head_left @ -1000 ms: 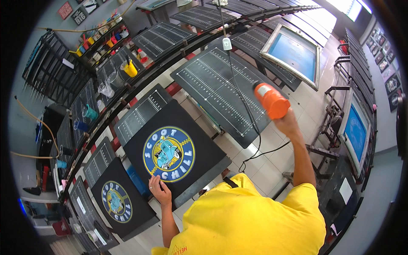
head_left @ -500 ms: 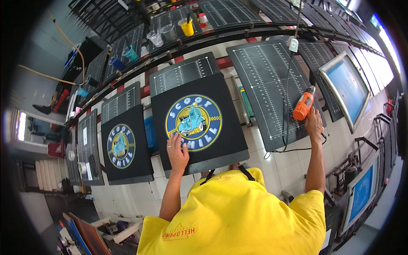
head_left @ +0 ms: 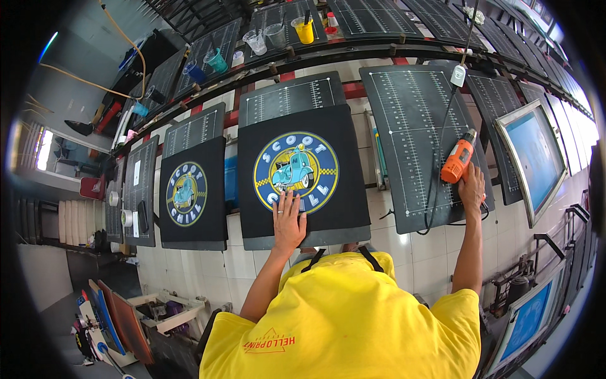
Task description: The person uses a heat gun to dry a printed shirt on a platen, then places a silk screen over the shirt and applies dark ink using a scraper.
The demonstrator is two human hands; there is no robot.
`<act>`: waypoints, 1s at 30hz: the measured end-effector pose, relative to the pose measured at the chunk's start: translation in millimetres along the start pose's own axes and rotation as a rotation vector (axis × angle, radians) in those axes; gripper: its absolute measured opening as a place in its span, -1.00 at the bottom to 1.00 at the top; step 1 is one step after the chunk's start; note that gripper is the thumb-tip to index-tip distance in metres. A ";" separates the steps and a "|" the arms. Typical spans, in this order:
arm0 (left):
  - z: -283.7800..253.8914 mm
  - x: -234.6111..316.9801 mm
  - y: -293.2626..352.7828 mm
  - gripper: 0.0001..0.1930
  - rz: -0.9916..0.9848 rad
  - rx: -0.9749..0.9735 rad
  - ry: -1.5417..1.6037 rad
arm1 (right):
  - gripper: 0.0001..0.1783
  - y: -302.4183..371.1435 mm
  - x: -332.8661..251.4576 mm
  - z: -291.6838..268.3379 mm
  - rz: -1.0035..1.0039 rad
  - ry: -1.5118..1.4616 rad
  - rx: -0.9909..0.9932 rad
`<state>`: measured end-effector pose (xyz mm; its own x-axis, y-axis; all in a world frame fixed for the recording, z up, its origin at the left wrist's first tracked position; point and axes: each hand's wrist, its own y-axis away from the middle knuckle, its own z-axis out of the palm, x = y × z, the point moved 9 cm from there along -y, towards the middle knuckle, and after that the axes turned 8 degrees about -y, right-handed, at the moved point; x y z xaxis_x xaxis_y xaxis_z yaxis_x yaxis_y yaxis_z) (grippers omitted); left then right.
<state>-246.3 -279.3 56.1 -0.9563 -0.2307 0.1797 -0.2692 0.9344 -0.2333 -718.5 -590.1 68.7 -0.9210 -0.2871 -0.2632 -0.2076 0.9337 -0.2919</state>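
My left hand [head_left: 289, 226] lies flat, fingers spread, on the lower part of a round scooter print [head_left: 295, 165]. The print is blue and yellow on a black shirt [head_left: 351, 202], stretched over a dark board. Over to the right, my right hand [head_left: 472, 189] is closed round the handle of an orange heat gun [head_left: 456, 163]. The heat gun rests on a bare ruled board [head_left: 404, 114], its nozzle pointing up and away from me. Most of its handle is hidden under my hand.
Another black shirt [head_left: 214, 189] with the same print covers the board at left. A framed screen [head_left: 533, 164] leans at right. A black cord [head_left: 445, 114] hangs from a white plug [head_left: 458, 76]. Paint cups, including a yellow cup [head_left: 303, 30], stand on the far row of boards.
My left hand has shifted right across the print, from its lower left toward its bottom middle. My right hand stays at the heat gun. The whole view has shifted slightly.
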 end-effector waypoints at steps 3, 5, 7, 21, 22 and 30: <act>1.5 4.7 -1.2 -0.46 0.014 0.008 -0.025 | -0.25 1.0 2.6 -0.9 0.010 -0.010 -0.023; 0.8 5.8 -0.8 -0.45 0.011 0.018 -0.030 | -0.24 2.3 2.3 -0.5 0.027 0.005 -0.035; -0.2 5.8 -0.1 -0.45 0.002 0.026 -0.025 | -0.22 4.7 0.4 -0.2 0.051 0.029 -0.042; -1.6 10.4 -1.6 -0.45 -0.002 0.020 -0.005 | -0.20 35.4 3.5 2.6 0.213 0.267 0.149; -1.9 10.6 -1.3 -0.44 0.000 0.021 -0.007 | -0.21 35.9 3.6 3.1 0.206 0.266 0.163; 0.5 9.6 -0.3 -0.41 0.008 0.014 -0.017 | -0.22 38.5 4.1 5.6 0.174 0.241 0.199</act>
<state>-255.5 -282.0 57.5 -0.9602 -0.2275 0.1618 -0.2627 0.9325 -0.2478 -728.4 -556.6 51.2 -0.9932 -0.0467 -0.1066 0.0051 0.8974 -0.4412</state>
